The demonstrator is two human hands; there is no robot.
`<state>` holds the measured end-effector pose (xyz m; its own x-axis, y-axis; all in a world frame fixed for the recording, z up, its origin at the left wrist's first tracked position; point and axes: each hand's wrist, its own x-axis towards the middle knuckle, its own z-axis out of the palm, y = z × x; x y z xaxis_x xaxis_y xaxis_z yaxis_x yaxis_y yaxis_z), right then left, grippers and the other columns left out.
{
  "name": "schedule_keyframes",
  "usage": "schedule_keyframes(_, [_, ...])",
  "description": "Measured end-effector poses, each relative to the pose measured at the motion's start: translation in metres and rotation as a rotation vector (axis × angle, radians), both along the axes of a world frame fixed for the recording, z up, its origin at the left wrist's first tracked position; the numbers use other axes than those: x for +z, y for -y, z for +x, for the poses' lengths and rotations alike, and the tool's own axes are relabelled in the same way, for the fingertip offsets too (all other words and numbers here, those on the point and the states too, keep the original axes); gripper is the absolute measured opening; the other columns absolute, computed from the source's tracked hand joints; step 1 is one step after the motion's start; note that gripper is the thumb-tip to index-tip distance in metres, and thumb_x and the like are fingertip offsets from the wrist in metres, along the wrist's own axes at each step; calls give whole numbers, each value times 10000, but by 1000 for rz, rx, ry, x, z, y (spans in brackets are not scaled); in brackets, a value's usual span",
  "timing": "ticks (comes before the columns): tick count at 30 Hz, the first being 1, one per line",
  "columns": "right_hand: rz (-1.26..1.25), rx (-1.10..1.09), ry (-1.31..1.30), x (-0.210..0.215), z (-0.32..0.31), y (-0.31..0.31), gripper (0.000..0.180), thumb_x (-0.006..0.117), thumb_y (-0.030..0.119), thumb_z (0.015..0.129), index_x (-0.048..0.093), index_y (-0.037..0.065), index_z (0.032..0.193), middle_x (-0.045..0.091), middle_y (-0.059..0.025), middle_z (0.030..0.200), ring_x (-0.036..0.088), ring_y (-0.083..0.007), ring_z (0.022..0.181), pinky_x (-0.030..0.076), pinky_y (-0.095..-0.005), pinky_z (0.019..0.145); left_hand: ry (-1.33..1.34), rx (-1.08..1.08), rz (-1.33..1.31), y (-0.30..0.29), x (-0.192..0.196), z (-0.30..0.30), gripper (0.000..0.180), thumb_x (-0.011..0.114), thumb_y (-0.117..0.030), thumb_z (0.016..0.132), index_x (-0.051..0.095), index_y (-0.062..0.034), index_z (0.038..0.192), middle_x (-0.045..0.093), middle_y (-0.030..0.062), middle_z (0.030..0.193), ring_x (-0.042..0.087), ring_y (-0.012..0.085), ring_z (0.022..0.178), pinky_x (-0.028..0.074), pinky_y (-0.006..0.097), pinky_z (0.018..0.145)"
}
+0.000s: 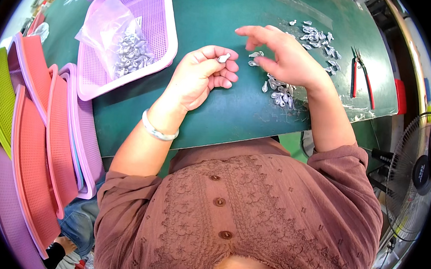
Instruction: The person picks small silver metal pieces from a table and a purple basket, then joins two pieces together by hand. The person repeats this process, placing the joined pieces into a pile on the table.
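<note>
Figure: view from above the bench [217, 110], a dark green mat-covered top. My left hand [199, 77] lies palm-up near the middle of the bench, fingers curled, pinching one small silver metal piece [223, 58] between thumb and fingertips. My right hand [284, 57] hovers just beside it with fingers spread and loose; two more pieces [254, 58] lie under its fingertips, and I cannot tell whether it grips either.

Handling, as I judge it: each piece looks light, rigid and smooth, hence apt to slip or skitter; a fingertip pinch across its narrow body suits it best. It seems in no way fragile.

A loose heap of like pieces [279, 91] lies by the near edge beneath my right wrist; a second scatter [320, 40] sits toward the far right corner. Red-handled pliers [361, 74] lie near the right edge. A pink mesh basket [149, 12] at the far left corner holds a clear bag of the same pieces [120, 42].

Beyond the left edge stand stacked coloured baskets [37, 138]; a fan [413, 176] stands to the right.
</note>
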<state>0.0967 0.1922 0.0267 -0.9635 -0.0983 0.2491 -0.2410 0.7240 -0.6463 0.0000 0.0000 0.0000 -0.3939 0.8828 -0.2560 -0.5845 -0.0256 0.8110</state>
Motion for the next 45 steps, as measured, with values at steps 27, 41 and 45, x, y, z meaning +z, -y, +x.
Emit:
schedule_keyframes(27, [-902,-31,111,-1,-7,0,366,560,-29,770,513,-3,1132,586,-42,873,553,-93,757,461,-226,711,-6,11,-90,-2,3,5,105,527,-95,838,548,-18,907,545,33,731,525,110,626,424,210,552])
schedule_keyframes(41, [33,-307,29,-10,-3,-45,410,600,8,705,543,65,1107,592,-66,873,560,-206,811,460,-326,733,-18,9,-126,-2,6,5,100,494,-88,862,545,-19,914,495,4,665,420,46,499,291,153,406])
schedule_keyframes(45, [289,-13,-90,-12,-5,-7,431,617,-30,646,562,64,1063,585,-75,811,534,-252,813,440,-351,758,-32,36,-136,-1,8,6,102,496,-94,865,546,-19,913,497,1,670,417,41,497,291,150,403])
